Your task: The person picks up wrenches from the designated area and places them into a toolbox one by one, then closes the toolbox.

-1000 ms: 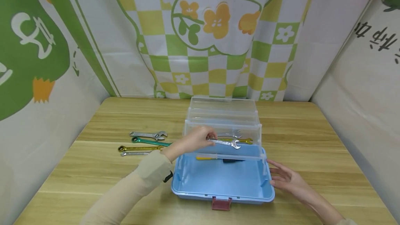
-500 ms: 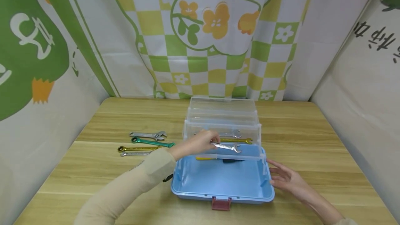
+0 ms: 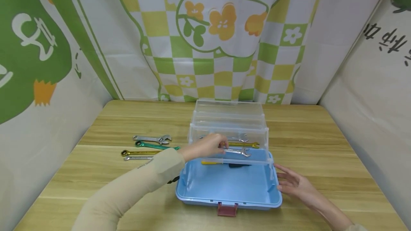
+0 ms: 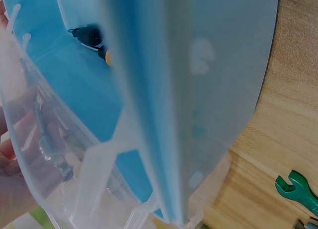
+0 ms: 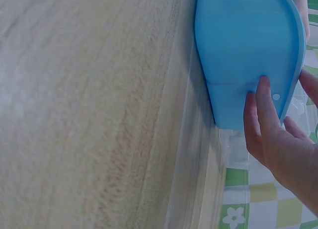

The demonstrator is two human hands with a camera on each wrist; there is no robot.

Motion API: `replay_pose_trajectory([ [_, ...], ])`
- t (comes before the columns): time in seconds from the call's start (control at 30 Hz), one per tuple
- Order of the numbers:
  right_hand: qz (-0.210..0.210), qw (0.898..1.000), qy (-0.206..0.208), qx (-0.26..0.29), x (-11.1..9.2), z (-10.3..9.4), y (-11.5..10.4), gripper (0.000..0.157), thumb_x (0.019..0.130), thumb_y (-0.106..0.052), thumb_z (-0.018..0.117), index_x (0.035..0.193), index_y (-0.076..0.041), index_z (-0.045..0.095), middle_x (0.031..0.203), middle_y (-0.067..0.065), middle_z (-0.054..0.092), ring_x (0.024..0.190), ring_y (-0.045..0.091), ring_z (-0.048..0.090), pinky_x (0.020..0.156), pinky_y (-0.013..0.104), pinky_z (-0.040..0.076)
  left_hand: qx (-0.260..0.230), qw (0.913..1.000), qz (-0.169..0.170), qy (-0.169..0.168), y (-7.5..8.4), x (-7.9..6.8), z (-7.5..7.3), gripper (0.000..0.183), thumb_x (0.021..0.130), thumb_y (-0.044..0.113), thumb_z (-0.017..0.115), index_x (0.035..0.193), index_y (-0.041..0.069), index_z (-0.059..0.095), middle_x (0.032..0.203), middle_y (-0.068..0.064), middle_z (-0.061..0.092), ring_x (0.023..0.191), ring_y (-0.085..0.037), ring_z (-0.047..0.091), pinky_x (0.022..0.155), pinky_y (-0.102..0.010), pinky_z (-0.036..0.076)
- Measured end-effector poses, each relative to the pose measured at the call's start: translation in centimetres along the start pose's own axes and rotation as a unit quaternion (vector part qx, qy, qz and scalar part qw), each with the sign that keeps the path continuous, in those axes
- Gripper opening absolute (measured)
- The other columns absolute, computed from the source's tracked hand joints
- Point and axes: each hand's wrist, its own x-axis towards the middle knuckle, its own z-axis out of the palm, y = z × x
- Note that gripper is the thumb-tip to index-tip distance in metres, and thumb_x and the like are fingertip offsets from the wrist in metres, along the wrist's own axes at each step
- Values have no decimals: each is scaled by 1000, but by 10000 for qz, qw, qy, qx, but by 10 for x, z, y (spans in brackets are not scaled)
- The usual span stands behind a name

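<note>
My left hand (image 3: 208, 144) pinches one end of a silver wrench (image 3: 238, 151), low at the clear plastic tray (image 3: 231, 160) of the toolbox. The wrench lies nearly level, its open jaw toward the right. In the left wrist view, the hand (image 4: 12, 182) shows through the clear plastic. Behind the held wrench, a gold wrench (image 3: 244, 144) and another silver wrench (image 3: 243, 138) are seen in the tray area. My right hand (image 3: 298, 186) rests its fairly straight fingers against the right wall of the blue toolbox (image 3: 231, 186); the right wrist view shows its fingertips (image 5: 265, 85) on that wall.
Left of the box lie an adjustable wrench (image 3: 152, 138), a green wrench (image 3: 152, 145), a gold wrench (image 3: 141, 152) and a silver wrench (image 3: 136, 158). A yellow-handled tool (image 3: 210, 163) is under the tray. A dark red latch (image 3: 227, 209) hangs at the front.
My left hand has shifted a little to the right and down, carrying the silver wrench lower toward the tray. The right hand has stayed against the box.
</note>
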Motion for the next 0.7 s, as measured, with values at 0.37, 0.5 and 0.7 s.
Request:
replay_pose_trajectory([
  [0.37, 28, 10000, 77, 6, 0, 0, -1, 69, 85, -11, 58, 139, 0, 17, 132, 35, 27, 112, 41, 43, 85, 32, 46, 98, 9999, -40, 57, 3, 5, 1, 16, 75, 6, 69, 90, 6, 66, 63, 4, 53, 55, -6, 45, 50, -16, 39],
  [0.5, 28, 10000, 82, -3, 0, 1, -1, 68, 85, -11, 57, 139, 0, 17, 132, 35, 27, 112, 40, 43, 85, 31, 46, 133, 9997, -155, 110, 4, 5, 1, 16, 75, 7, 69, 90, 7, 67, 64, 4, 54, 55, -6, 46, 50, -17, 40],
  [0.7, -8, 10000, 51, -14, 0, 0, 0, 68, 85, -11, 57, 139, 1, 17, 132, 35, 28, 112, 40, 44, 84, 31, 46, 367, 9989, -225, 210, 6, 6, 0, 15, 74, 10, 70, 89, 10, 68, 70, 4, 58, 60, -6, 50, 53, -17, 42],
])
